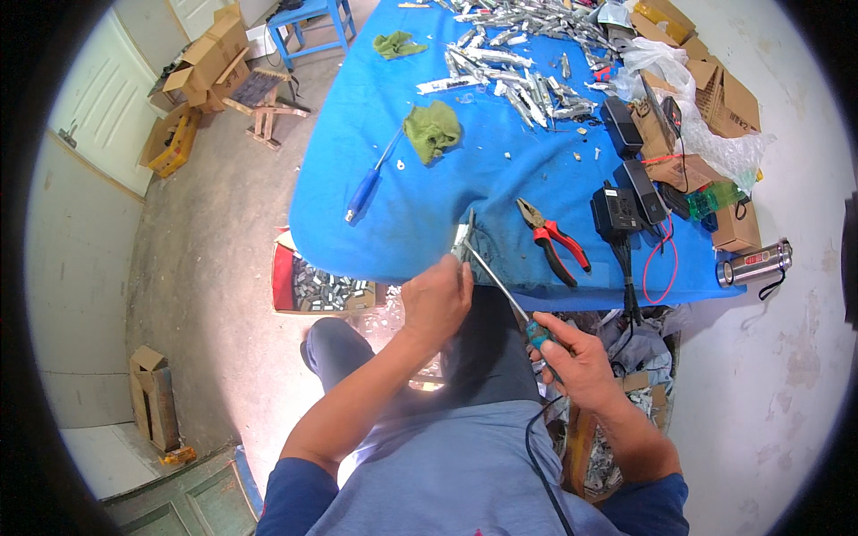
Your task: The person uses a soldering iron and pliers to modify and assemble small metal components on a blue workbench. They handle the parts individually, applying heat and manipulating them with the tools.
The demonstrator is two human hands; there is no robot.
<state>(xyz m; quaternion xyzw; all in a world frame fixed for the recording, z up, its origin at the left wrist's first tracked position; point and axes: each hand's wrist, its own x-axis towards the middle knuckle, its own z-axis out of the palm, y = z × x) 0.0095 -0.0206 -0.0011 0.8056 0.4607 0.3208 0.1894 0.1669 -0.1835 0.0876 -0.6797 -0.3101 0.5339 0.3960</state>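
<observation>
At the near edge of the blue-covered table (366, 237), my left hand (437, 302) pinches a small silvery-white strip-shaped piece (461, 239), which points away from me. My right hand (581, 360) is wrapped round the teal handle of a screwdriver (499, 281). Its metal shaft slants up to the left, and the tip is at the piece, just beyond my left fingers. Whether the tip is inside the piece or only against it I cannot tell. To the right lie pliers (554, 239) with red and black handles, jaws pointing away.
A blue-handled screwdriver (364, 192) and green cloths (432, 130) lie on the left. Many silvery pieces (527, 76) are heaped at the far side. Black adapters (617, 213) with cables and a metal flask (755, 263) stand right. A box of small parts (326, 290) sits below the table.
</observation>
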